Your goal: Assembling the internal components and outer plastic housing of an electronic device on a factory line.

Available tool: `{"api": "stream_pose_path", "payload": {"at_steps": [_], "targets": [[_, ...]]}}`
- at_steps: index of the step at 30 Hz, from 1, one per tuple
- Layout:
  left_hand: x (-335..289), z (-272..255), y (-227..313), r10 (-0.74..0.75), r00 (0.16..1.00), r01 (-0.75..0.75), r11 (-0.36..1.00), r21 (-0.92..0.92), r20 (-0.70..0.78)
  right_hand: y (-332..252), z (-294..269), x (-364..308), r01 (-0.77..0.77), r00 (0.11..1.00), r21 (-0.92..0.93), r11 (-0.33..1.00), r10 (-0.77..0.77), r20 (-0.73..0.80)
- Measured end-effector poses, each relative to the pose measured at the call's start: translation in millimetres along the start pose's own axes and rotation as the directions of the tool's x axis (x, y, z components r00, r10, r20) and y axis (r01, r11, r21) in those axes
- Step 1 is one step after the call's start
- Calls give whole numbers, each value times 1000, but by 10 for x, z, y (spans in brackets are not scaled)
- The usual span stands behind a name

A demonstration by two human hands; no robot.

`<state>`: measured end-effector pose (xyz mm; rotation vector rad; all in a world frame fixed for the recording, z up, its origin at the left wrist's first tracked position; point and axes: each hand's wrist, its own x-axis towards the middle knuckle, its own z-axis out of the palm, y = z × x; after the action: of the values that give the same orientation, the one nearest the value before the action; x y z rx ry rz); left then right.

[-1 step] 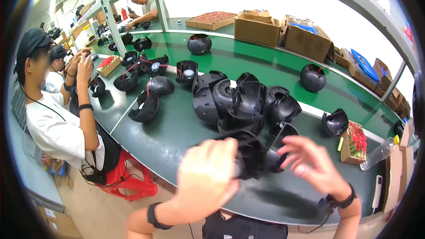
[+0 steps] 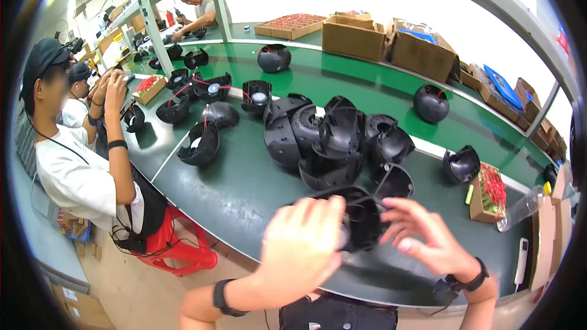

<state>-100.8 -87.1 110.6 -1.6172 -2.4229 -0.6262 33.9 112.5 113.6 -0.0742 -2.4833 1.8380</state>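
Observation:
Close to me, a rounded black plastic shell [image 2: 365, 223] is tilted with its hollow side partly toward me. My left hand [image 2: 302, 241] grips its left side, fingers curled over and hiding part of it; the hand is slightly blurred. At the shell's right edge, my right hand [image 2: 428, 235] is open with fingers apart and bent; whether the fingertips touch the rim I cannot tell. Just beyond lies another black shell [image 2: 394, 182]. A heap of black shells [image 2: 342, 131] sits behind it on the dark green table [image 2: 244, 208].
To the right are a lone shell [image 2: 462, 165], a small box of red-and-green parts [image 2: 488, 192], a clear bottle [image 2: 523, 209] and a white strip [image 2: 521, 263]. Shells with speakers and red wires [image 2: 214, 88] stand far left. A co-worker [image 2: 79, 159] sits at left, and cardboard boxes [image 2: 422, 55] line the back.
My left hand has shifted slightly right, and my right hand a little downward. The shell has turned, showing more of its hollow inside.

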Motion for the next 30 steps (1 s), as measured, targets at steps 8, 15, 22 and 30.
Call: {"api": "stream_pose_path", "payload": {"at_steps": [8, 15, 22, 30], "targets": [[128, 775, 657, 172, 970, -141, 974, -177, 175, 753, 157, -764, -61, 924, 61, 996, 79, -374], [130, 1085, 984, 224, 952, -166, 950, -264, 207, 911, 15, -1177, -194, 858, 49, 980, 194, -476], [-66, 1024, 845, 138, 968, -27, 887, -462, 208, 979, 81, -1252, -86, 838, -151, 985, -10, -545], [-296, 1114, 794, 4, 999, 17, 844, -537, 39, 816, 58, -993, -131, 878, -216, 968, 12, -479]]}}
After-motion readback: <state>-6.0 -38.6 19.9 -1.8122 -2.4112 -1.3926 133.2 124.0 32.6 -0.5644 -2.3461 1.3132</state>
